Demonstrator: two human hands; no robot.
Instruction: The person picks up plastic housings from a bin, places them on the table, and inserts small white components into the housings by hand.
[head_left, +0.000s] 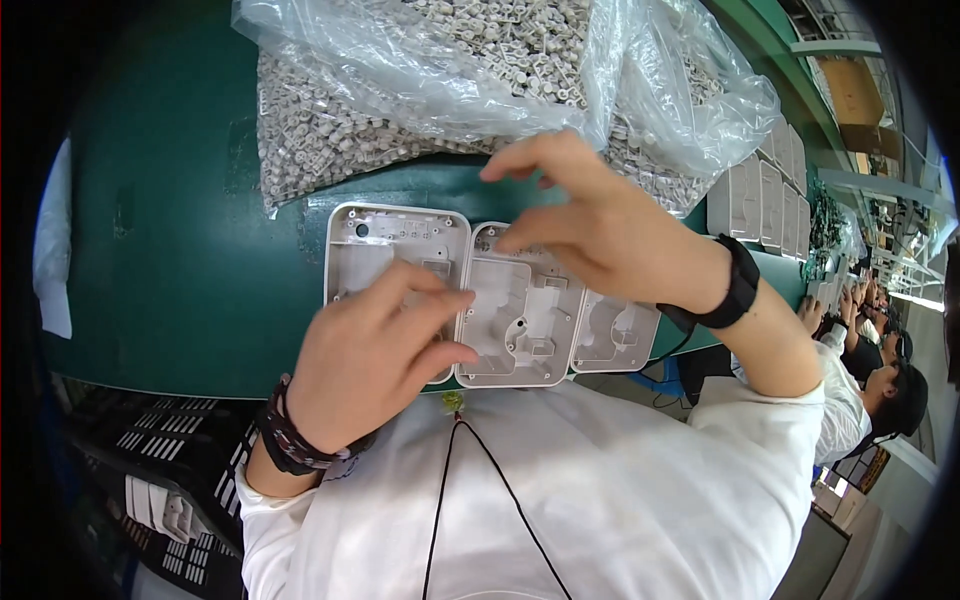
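Note:
Three light grey plastic housings lie side by side at the table's near edge: a left housing (pixel 345 262), a middle housing (pixel 490 335) and a right housing (pixel 590 345). Each is a shallow shell with its inner ribs and posts facing up. My left hand (pixel 375 350) is over the left housing, thumb and forefinger parted toward the middle one. Above the middle and right housings hovers my right hand (pixel 620 235), its thumb and forefinger spread and nothing visible between them. Just beyond it lies a large clear plastic bag (pixel 420 85) full of small grey plastic parts (pixel 320 140).
The green table (pixel 180 250) runs across. More grey housings (pixel 745 195) stand in rows at the far right. At the lower left are black slotted crates (pixel 160 430) with white pieces inside. People (pixel 885 380) sit along the line to the right.

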